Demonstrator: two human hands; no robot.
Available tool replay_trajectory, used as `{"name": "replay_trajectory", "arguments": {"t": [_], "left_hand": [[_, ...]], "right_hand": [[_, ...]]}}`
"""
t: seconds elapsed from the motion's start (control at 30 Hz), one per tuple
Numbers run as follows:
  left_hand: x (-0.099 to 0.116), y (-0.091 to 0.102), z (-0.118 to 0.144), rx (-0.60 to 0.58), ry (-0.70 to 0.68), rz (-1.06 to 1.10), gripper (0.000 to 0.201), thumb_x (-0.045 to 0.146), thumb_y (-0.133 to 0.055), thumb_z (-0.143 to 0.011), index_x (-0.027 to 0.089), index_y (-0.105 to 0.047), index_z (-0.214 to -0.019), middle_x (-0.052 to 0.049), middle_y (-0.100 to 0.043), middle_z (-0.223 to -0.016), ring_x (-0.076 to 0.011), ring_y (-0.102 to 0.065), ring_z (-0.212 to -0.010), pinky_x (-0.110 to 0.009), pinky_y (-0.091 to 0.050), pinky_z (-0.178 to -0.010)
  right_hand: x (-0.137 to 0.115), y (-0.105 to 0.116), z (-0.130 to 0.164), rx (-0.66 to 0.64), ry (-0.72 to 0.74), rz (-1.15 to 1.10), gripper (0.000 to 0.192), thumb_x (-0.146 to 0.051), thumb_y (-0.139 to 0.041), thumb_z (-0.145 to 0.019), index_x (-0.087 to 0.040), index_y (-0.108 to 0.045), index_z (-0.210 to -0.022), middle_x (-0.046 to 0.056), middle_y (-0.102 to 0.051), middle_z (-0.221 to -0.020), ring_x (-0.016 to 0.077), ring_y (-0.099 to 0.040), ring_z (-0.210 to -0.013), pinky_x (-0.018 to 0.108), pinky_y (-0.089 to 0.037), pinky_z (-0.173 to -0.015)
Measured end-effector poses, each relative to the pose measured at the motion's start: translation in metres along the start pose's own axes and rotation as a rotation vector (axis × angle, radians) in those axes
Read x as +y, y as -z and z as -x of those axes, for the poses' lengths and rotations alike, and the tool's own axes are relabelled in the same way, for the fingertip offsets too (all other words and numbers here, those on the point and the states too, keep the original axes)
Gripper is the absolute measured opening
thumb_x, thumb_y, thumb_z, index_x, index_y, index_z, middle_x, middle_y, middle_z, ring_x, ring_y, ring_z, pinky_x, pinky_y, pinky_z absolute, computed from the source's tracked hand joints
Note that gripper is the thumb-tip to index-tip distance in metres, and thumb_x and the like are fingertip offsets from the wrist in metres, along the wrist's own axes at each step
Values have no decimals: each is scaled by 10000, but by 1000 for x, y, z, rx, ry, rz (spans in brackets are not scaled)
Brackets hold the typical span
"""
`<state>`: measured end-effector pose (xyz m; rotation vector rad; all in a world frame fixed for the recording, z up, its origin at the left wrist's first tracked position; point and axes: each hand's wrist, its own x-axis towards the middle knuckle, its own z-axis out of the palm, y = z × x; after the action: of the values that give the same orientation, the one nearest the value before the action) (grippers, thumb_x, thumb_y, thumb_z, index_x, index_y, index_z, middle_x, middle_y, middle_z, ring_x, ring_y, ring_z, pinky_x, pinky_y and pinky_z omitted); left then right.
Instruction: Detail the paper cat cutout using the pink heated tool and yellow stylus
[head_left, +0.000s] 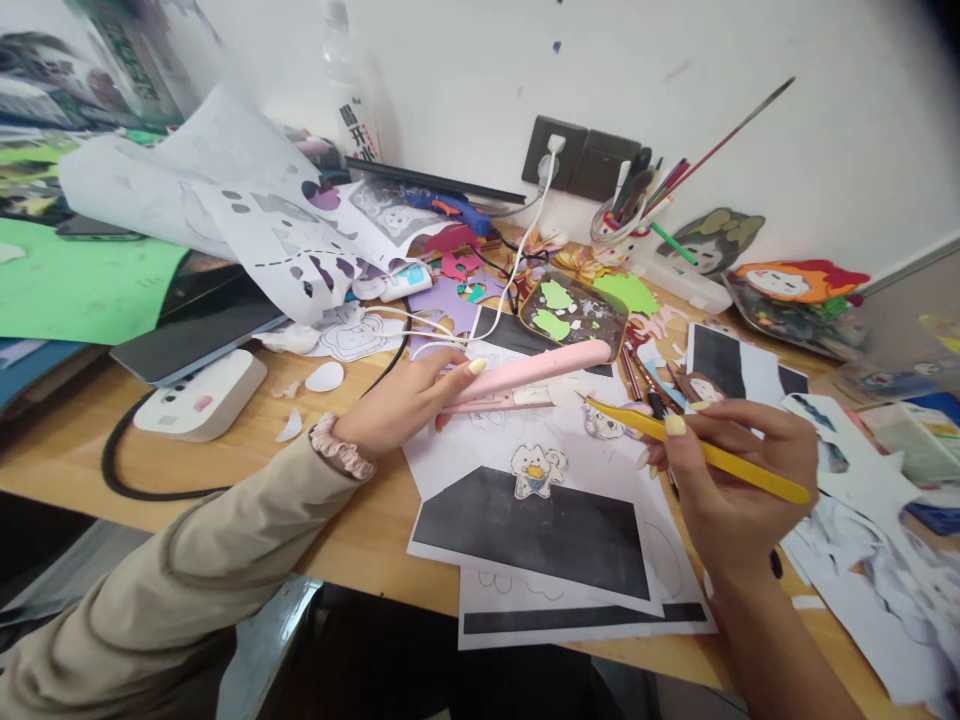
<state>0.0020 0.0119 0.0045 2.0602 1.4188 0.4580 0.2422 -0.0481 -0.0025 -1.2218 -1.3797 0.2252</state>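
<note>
My left hand (pixel 412 400) is closed around a pink hair straightener (pixel 547 367), whose two arms are parted over the white sheets. In my right hand (pixel 739 460) is a pair of yellow tweezers (pixel 739 470), pinched between thumb and fingers, the tips pointing left toward the straightener's end. Just below those tips is a small cut-out drawing (pixel 604 422), partly hidden; whether the tweezers grip it I cannot tell. Between my hands, a white cartoon animal cut-out (pixel 536 472) lies on a sheet with a black printed area (pixel 525 535).
A dark tray (pixel 577 335) with green scraps sits behind the straightener. A white cord (pixel 517 250) runs to the wall socket (pixel 553 155). Left stand a white box-shaped device (pixel 199 400) and crumpled cut paper (pixel 277 230). A pen holder (pixel 622 225) and paper scraps (pixel 862 560) are at right.
</note>
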Motion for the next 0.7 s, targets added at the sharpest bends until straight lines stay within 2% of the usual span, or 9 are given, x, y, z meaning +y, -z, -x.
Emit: {"name": "replay_trajectory", "arguments": {"t": [0.17, 0.33, 0.57, 0.7], "left_hand": [[2, 2, 1, -13, 8, 15, 466, 510, -160, -802, 205, -489, -928, 37, -512, -510, -118, -469, -510, -221, -340, -536], [3, 4, 1, 1, 24, -7, 428, 477, -176, -811, 203, -488, -914, 39, -498, -506, -120, -459, -521, -222, -338, -548], [5, 5, 1, -15, 40, 10, 464, 496, -153, -801, 195, -482, -929, 40, -487, -488, -126, -469, -525, -233, -356, -572], [6, 5, 2, -12, 37, 13, 484, 500, -152, -799, 197, -470, -1003, 39, -503, -495, -130, -481, -527, -238, -365, -576]], "right_hand": [[14, 11, 3, -34, 78, 150, 342, -122, -635, -584, -211, -510, -889, -13, -589, -701, 135, -580, -532, 287, -496, -498], [19, 16, 4, -65, 152, 219, 347, -127, -641, -574, -224, -526, -886, -11, -603, -729, 141, -590, -560, 303, -501, -541], [9, 13, 0, -62, 105, 169, 347, -137, -621, -602, -225, -512, -919, -7, -605, -739, 138, -588, -550, 289, -496, -512], [10, 16, -1, -90, 325, 365, 324, -153, -629, -601, -260, -534, -891, -20, -619, -736, 150, -596, -618, 294, -486, -570]]}}
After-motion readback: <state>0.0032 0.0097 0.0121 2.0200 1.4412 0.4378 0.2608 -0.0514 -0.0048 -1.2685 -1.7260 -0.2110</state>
